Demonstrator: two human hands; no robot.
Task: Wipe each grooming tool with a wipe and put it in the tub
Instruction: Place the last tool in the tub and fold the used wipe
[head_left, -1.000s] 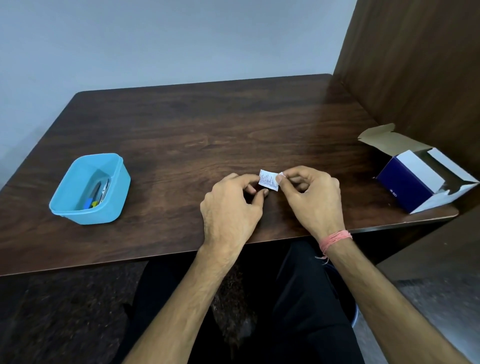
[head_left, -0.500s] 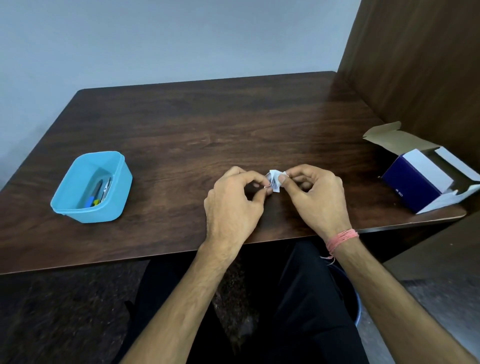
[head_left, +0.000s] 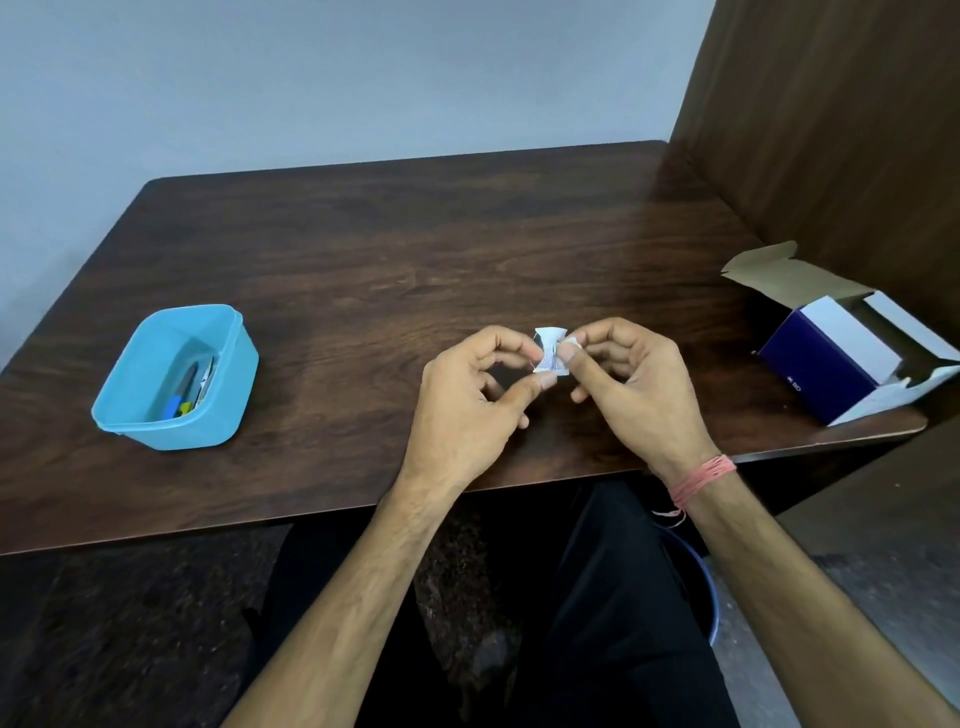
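Your left hand (head_left: 467, 400) and right hand (head_left: 631, 384) both pinch the wipe packet (head_left: 550, 354) between them, its long axis twelve-to-six, the tub (head_left: 176, 376) far off at nine o'clock.

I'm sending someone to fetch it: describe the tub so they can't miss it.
On the dark wooden table, look to the person's left side near the front edge. The light blue plastic tub sits there, open-topped, with a few tools inside; the only other container is a navy and white cardboard box opposite.
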